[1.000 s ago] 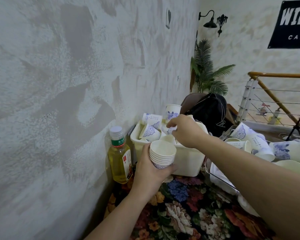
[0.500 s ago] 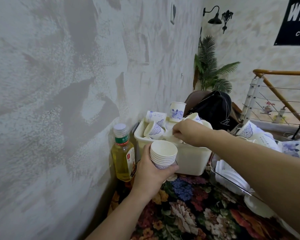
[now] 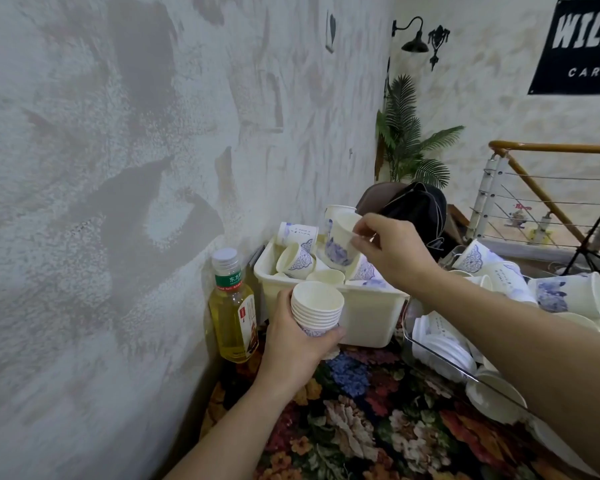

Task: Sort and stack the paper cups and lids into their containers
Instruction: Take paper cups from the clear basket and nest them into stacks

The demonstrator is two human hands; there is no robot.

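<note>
My left hand (image 3: 297,344) grips a stack of nested white paper cups (image 3: 316,308), held upright in front of a cream plastic bin (image 3: 368,317). The bin holds several loose paper cups with blue patterns (image 3: 296,259). Above the bin my right hand (image 3: 390,249) pinches a single blue-patterned paper cup (image 3: 340,242), tilted with its mouth up and to the left. At the right a clear tray (image 3: 430,355) contains white lids (image 3: 445,351) and, further back, more patterned cups (image 3: 565,294).
A bottle of yellow liquid (image 3: 232,306) stands against the textured wall left of the bin. A floral cloth (image 3: 361,427) covers the table. A black bag (image 3: 416,211) lies behind the bin, with a potted palm (image 3: 406,147) and a stair railing (image 3: 534,188) beyond.
My right hand has risen out of the bin, lifting one patterned cup. The left hand still holds the stack in about the same place.
</note>
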